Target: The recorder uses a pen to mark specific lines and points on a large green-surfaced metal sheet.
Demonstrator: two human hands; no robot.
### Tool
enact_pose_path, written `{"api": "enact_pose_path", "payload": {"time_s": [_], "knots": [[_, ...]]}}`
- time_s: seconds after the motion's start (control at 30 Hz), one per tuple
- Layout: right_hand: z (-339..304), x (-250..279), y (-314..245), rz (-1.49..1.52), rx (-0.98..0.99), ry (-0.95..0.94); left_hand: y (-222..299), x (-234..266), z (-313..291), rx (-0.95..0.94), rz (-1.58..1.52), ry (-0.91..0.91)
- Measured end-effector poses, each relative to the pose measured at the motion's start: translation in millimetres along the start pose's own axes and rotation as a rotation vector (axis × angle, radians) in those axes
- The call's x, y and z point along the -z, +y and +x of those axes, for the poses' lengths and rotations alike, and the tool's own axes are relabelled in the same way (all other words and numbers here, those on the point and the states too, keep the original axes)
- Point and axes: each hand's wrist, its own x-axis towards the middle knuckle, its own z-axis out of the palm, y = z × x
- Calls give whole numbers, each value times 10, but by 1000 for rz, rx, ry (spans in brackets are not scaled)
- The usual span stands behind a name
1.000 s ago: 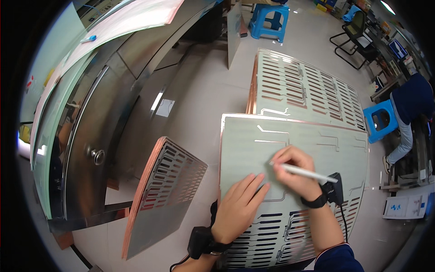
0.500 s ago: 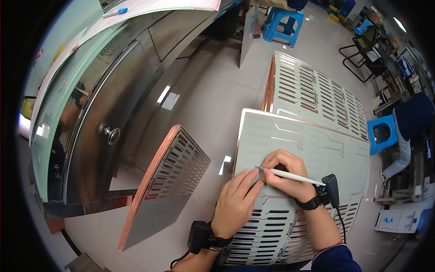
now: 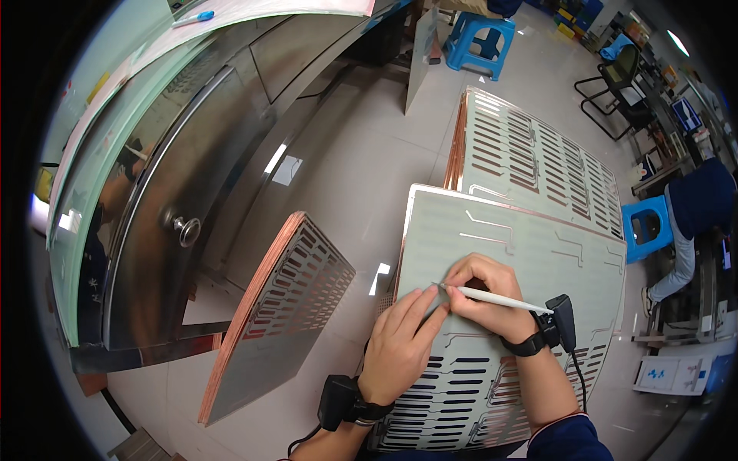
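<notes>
A large pale grey-green panel point(image 3: 434, 230) with copper-coloured traces and rows of dark slots lies before me. My left hand point(image 3: 396, 346) rests on it with the fingers stretched forward, their tips near the tool's point. In my right hand point(image 3: 484, 311) is a slim white pen-like tool with a thin metal tip point(image 3: 503, 300), pinched between thumb and fingers. The tip meets the panel just beyond my left fingertips; exactly what it touches is too small to make out. Each wrist wears a black strapped device.
Beyond the panel lies a stack of slotted copper-edged panels point(image 3: 538, 154). A leaning stack point(image 3: 257, 323) stands on the floor at left, beside a metal cabinet with a round knob point(image 3: 184, 230). Blue stools point(image 3: 480, 46) and a seated person point(image 3: 696, 203) are farther off.
Both hands and the white tool keep practically the same place on the panel. The cabinet at left shows a very slight shift in view.
</notes>
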Motion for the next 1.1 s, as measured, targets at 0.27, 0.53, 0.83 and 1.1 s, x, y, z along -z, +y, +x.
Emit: {"api": "enact_pose_path", "payload": {"time_s": [0.27, 0.53, 0.83, 1.1], "knots": [[9, -17, 29, -46, 53, 34, 0, -4, -7, 5, -5, -7], [-11, -48, 44, -38, 73, 76, -4, -5, -13, -1, 7, -5], [17, -89, 12, -6, 64, 54, 1, -11, -13, -2, 10, -1], [45, -142, 12, -74, 97, 91, 6, 3, -13, -1, 21, -7]]}}
